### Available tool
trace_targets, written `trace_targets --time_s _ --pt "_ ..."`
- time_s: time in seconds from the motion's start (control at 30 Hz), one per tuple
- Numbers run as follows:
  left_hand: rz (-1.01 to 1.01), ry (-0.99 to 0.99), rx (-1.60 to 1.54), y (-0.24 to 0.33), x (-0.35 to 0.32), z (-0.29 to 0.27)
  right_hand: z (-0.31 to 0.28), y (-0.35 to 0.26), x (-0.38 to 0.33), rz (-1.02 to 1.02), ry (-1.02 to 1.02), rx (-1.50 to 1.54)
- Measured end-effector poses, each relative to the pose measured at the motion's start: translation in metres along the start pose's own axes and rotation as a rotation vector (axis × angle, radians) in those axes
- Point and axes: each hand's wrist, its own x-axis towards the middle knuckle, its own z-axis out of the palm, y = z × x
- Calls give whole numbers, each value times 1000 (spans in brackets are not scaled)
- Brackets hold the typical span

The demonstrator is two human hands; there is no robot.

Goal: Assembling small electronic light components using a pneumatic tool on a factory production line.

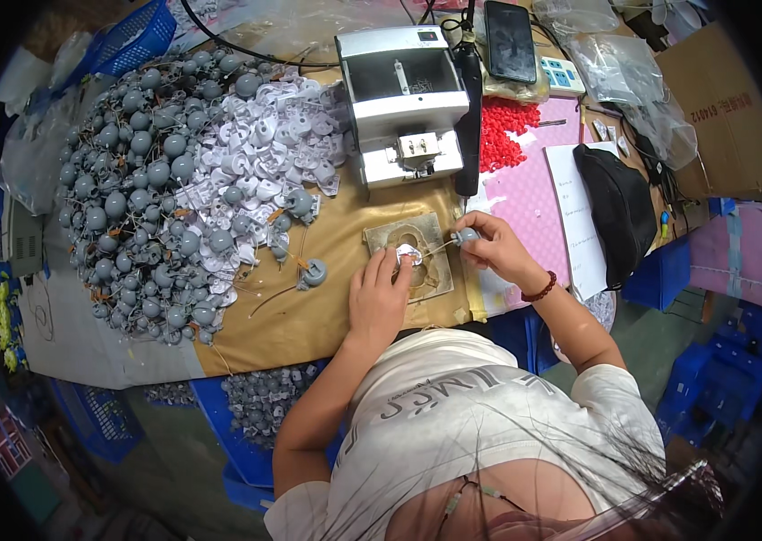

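Observation:
My right hand (498,248) pinches a small grey ball-shaped part (465,236) between thumb and fingers. A thin, pale wire (438,246) runs from it toward a white plastic piece (409,253). That piece lies in the hollow of a square, tan fixture plate (439,278) on the table. My left hand (379,298) has its fingertips closed together on the white piece, holding it at the hollow; they partly hide it. Left of this hand, a few loose grey ball parts with wires, one grey part (312,272) among them, rest on the brown table cover (309,316).
A large heap of grey ball parts (157,171) and a pile of white plastic pieces (264,135) cover the left side. Ahead stands a silver machine (403,108). Small red parts (500,135), a phone (511,43), paper sheets (570,216) and a black pouch (617,212) lie to the right.

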Motion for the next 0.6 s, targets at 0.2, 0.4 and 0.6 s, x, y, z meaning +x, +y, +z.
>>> trace_targets --time_s 0.2,0.4,0.6 --pt "6 -17 6 0 0 0 35 -19 10 -41 -34 466" --pt "45 -5 22 -1 3 -5 39 -20 23 29 -104 -79" --pt "35 8 -41 -6 1 -1 48 -7 33 -279 65 -810"
